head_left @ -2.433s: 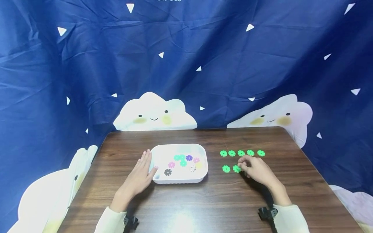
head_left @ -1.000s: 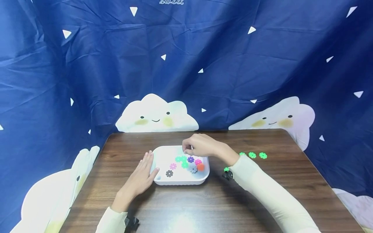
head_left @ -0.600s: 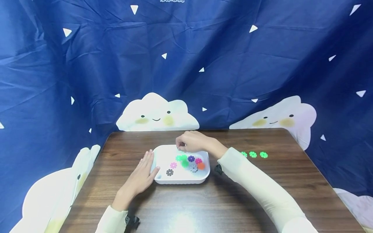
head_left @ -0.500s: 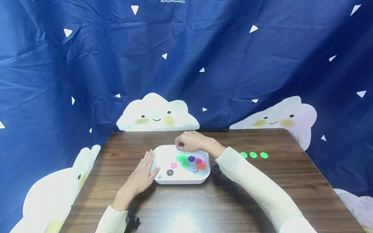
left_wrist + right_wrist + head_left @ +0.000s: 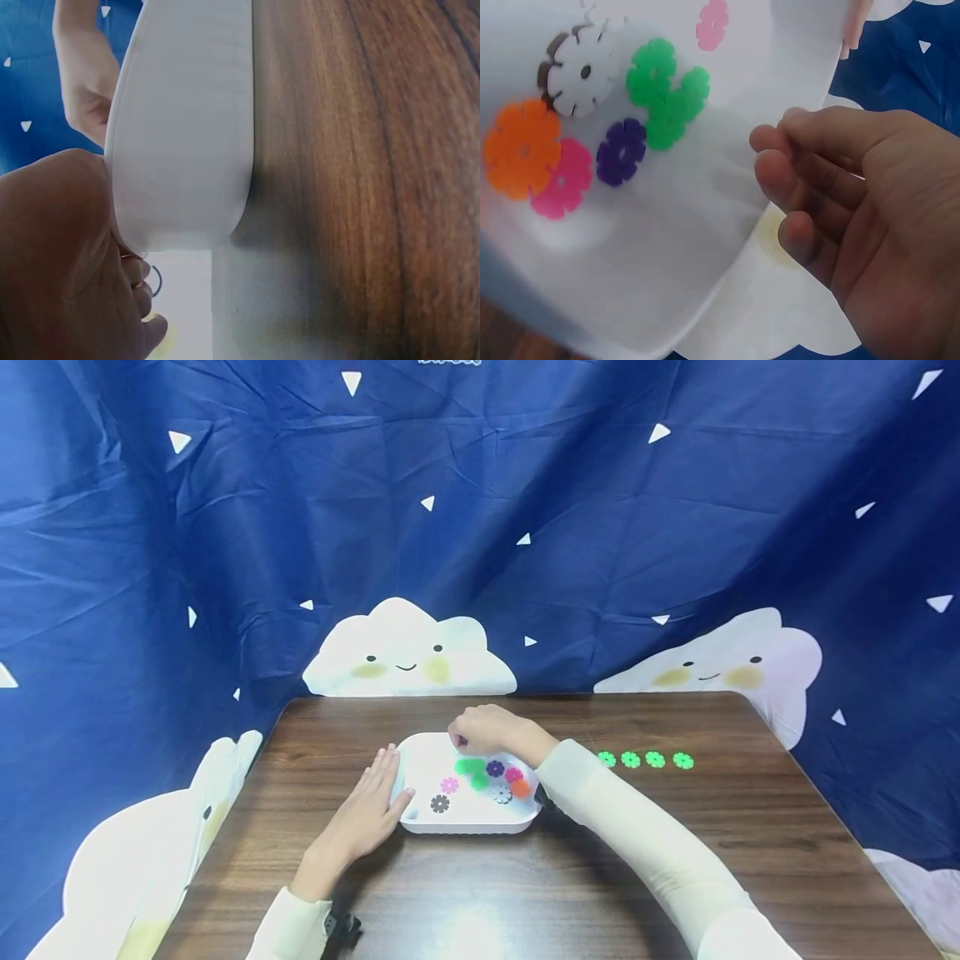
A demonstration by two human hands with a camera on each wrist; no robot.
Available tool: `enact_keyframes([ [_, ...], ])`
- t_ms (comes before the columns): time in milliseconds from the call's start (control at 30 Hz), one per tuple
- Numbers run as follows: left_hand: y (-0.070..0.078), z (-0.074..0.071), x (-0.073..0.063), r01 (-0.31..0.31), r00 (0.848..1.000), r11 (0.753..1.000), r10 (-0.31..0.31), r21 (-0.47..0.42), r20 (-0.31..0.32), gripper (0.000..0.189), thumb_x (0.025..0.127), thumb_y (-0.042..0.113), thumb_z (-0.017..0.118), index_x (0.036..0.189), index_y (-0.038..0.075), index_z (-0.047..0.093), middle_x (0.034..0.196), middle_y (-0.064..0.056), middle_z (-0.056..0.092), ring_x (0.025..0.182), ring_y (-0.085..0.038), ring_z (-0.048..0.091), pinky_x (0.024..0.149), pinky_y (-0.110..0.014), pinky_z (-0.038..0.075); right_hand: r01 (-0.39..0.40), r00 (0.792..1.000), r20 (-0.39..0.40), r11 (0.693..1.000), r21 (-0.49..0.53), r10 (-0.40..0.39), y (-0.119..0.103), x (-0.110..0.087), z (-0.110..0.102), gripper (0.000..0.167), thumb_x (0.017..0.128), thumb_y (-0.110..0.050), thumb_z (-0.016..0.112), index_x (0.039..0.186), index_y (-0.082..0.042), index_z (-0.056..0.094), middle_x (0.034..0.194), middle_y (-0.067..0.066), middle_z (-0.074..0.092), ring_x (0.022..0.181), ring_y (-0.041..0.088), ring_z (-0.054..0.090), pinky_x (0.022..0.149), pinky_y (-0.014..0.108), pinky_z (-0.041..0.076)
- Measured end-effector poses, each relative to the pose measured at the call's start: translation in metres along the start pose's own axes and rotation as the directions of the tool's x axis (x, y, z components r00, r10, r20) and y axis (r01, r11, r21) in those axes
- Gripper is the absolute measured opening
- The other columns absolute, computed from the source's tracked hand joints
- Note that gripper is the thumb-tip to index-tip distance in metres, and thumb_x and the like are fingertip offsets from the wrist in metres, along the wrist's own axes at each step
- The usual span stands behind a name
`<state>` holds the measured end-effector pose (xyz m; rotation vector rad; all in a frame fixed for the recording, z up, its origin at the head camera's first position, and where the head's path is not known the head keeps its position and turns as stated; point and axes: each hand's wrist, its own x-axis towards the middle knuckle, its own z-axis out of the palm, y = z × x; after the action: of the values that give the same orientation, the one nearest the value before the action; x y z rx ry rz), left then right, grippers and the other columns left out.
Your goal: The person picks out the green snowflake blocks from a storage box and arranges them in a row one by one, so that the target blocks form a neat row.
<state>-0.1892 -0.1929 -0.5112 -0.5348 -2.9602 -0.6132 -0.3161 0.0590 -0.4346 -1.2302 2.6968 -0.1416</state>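
Observation:
My left hand [image 5: 365, 814] rests along the left end of a white plastic tray [image 5: 465, 828], fingers straight and thumb over the rim. My right hand [image 5: 486, 732] hovers above the tray's back edge. In the right wrist view its fingers [image 5: 776, 176] are loosely bent with nothing between them. Inside the tray lie several flower-shaped plastic discs: a green cluster [image 5: 667, 101], a purple disc [image 5: 621, 152], a magenta disc [image 5: 568, 180], an orange disc [image 5: 523, 150], a white disc [image 5: 581, 71] over a dark one, a pink disc [image 5: 712, 24] and a black disc [image 5: 439, 803].
A row of green flower discs [image 5: 631, 760] lies on the brown wooden table [image 5: 450, 893], right of the tray. My right sleeve [image 5: 637, 835] passes over the table in front of that row. Behind the table hangs a blue curtain [image 5: 570, 527] with clouds and triangles.
My right hand has left the green discs on the right and come over the tray, then shifted slightly left. My sleeve now hides the nearer green discs. The left hand stays on the tray.

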Motion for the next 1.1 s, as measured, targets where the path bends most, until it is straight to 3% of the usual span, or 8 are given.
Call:
enact_keyframes([
  [367, 0.001, -0.002, 0.000, 0.005, 1.000, 1.000, -0.005, 0.004, 0.006, 0.077, 0.113, 0.041, 0.046, 0.165, -0.010, 0.022, 0.175, -0.027, 0.019, 0.164, -0.044, 0.019, 0.132, -0.062, 0.025, -0.057, 0.998, 0.035, 0.997, -0.058, 0.059, -0.008, 0.011, 0.012, 0.030, 0.098, -0.008, 0.068, 0.071, -0.021, 0.060, 0.067, -0.006, 0.054, 0.063, 0.011, 0.046, 0.062, 0.024, 0.039],
  [633, 0.001, -0.002, 0.000, 0.009, 1.000, 1.000, -0.009, 0.001, 0.015, 0.077, 0.113, 0.042, 0.046, 0.166, -0.009, 0.021, 0.176, -0.026, 0.018, 0.165, -0.043, 0.018, 0.132, -0.062, 0.024, -0.089, 0.986, 0.126, 0.981, -0.173, 0.111, -0.021, 0.016, 0.018, 0.012, 0.102, -0.018, 0.070, 0.092, -0.016, 0.076, 0.080, -0.002, 0.068, 0.068, 0.015, 0.056, 0.068, 0.028, 0.054],
  [767, 0.002, -0.002, 0.001, 0.005, 1.000, 1.000, -0.005, 0.000, 0.007, 0.076, 0.113, 0.041, 0.046, 0.165, -0.010, 0.022, 0.175, -0.027, 0.019, 0.164, -0.044, 0.019, 0.131, -0.063, 0.025, -0.097, 0.981, 0.145, 0.974, -0.205, 0.128, -0.024, 0.019, 0.019, 0.011, 0.104, -0.020, 0.068, 0.103, -0.014, 0.078, 0.086, -0.001, 0.071, 0.070, 0.014, 0.060, 0.071, 0.028, 0.059],
  [1100, 0.000, -0.001, 0.002, 0.010, 1.000, 1.000, -0.010, 0.007, 0.020, 0.078, 0.113, 0.042, 0.046, 0.166, -0.009, 0.020, 0.176, -0.025, 0.017, 0.165, -0.042, 0.017, 0.132, -0.062, 0.024, -0.081, 0.975, 0.196, 0.988, -0.132, 0.106, -0.027, 0.025, 0.020, 0.007, 0.102, -0.016, 0.069, 0.100, -0.017, 0.076, 0.088, -0.004, 0.071, 0.072, 0.012, 0.059, 0.072, 0.025, 0.057],
])
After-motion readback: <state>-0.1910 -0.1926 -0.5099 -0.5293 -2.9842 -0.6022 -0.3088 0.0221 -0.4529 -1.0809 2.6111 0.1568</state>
